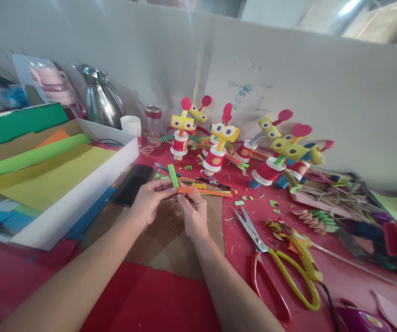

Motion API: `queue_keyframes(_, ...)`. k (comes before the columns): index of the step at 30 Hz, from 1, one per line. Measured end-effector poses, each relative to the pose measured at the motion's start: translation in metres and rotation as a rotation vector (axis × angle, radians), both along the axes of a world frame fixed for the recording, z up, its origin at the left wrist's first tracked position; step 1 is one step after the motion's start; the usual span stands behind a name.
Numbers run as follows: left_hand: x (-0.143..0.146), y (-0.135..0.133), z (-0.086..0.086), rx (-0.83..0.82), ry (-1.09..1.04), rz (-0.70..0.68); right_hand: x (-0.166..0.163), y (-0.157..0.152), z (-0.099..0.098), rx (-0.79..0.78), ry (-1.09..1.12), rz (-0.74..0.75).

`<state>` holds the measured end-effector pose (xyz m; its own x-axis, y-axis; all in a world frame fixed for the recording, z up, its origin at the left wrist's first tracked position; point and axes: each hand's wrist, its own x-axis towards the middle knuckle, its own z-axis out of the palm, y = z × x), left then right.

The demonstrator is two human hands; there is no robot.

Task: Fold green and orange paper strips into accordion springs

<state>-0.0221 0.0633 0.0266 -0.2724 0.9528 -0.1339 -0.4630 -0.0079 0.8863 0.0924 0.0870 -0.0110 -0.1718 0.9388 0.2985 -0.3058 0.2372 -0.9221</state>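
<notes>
My left hand (153, 199) pinching a green strip (172, 175) where it meets an orange strip (186, 189), my right hand (195, 211) pinching the orange one, both above brown cardboard (171, 240), at left a white box (84, 196) with coloured paper sheets (55, 173) inside.

The right hand (195, 216) partly hides the flat orange paper strip (186, 189); the left edge truncates the white cardboard box (88, 191).

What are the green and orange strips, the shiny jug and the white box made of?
The flat green strip and flat orange strip look like matte paper: thin, straight-edged. The silver, handled jug seems polished metal: it gleams. The white, open box is probably matte cardboard: its wall looks dull.
</notes>
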Motion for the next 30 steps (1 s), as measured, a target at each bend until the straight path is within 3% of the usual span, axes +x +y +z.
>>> queue_keyframes(5,0.0020,-0.0014,0.0016,0.020,-0.012,0.007,-0.0045,-0.0022,0.0017,-0.117,0.108,0.001)
queue_keyframes(14,0.0004,-0.0007,-0.0044,0.035,-0.036,-0.161,-0.0033,-0.0028,0.0039,-0.105,0.094,0.003)
queue_keyframes(22,-0.0023,-0.0003,-0.0053,-0.032,-0.110,-0.136,-0.0049,-0.0069,0.0078,-0.066,0.126,0.019)
queue_keyframes(30,0.0019,-0.0015,-0.0054,-0.010,-0.195,-0.118,-0.0020,-0.0037,0.0044,-0.020,-0.006,-0.082)
